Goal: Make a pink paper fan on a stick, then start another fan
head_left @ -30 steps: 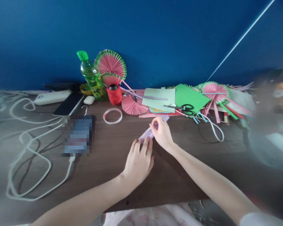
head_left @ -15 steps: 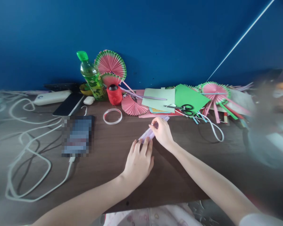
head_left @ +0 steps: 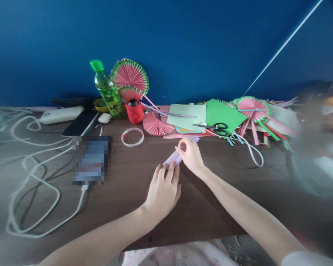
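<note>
A narrow lavender paper strip (head_left: 173,158) lies slantwise on the brown table under both hands. My left hand (head_left: 164,188) rests flat with spread fingers, its fingertips pressing the strip's near end. At the far part of the strip, my right hand (head_left: 191,154) has thumb and index finger pinched on the paper. Whether the strip is folded there is hidden by the fingers. Beyond the hands, black-handled scissors (head_left: 220,128) lie on a pale green sheet (head_left: 183,112) and a bright green sheet (head_left: 224,114).
Pleated pink fans (head_left: 158,125) and a red thread spool (head_left: 134,111) stand near a green bottle (head_left: 108,90) by the blue wall. A tape roll (head_left: 132,137) lies left of my hands. A phone (head_left: 91,160) with a looping white cable (head_left: 58,199) occupies the left side.
Almost nothing differs. Both hands stay in place on the lavender paper strip, with at most a very slight shift of the fingers.
</note>
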Motion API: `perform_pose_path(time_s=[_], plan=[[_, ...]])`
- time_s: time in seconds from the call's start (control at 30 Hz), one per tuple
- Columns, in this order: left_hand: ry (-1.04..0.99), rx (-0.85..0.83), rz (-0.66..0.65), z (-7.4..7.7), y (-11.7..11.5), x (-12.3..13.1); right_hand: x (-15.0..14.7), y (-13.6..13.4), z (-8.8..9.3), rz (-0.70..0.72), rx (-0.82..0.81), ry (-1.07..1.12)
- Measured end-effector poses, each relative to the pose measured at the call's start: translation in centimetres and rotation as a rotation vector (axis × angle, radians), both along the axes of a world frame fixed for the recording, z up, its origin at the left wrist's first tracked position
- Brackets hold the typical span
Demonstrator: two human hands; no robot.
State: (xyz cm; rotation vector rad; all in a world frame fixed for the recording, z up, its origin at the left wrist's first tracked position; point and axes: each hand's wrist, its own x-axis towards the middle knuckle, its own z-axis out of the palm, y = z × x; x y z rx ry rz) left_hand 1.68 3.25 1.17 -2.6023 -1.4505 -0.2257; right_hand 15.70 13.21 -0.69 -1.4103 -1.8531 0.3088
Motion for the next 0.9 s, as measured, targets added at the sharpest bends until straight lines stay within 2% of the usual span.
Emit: perform_pose_path(time_s=[0.17, 0.4, 0.7, 0.9], plan=[[0.006, -0.001, 0.001, 0.1, 0.0, 0.0, 0.2, 0.1, -0.2, -0.068, 0.034, -0.066], [-0.006, -0.011, -0.001, 0.0, 0.0, -0.1, 1.0, 0.4, 0.3, -0.027, 0.022, -0.018], [-0.010, -0.019, -0.004, 0.1, 0.0, -0.1, 1.2, 0.8, 0.6, 0.026, 0.010, -0.074], [-0.005, -0.025, -0.002, 0.0, 0.0, -0.2, 1.4, 1.2, 0.2, -0.012, 0.005, -0.089]])
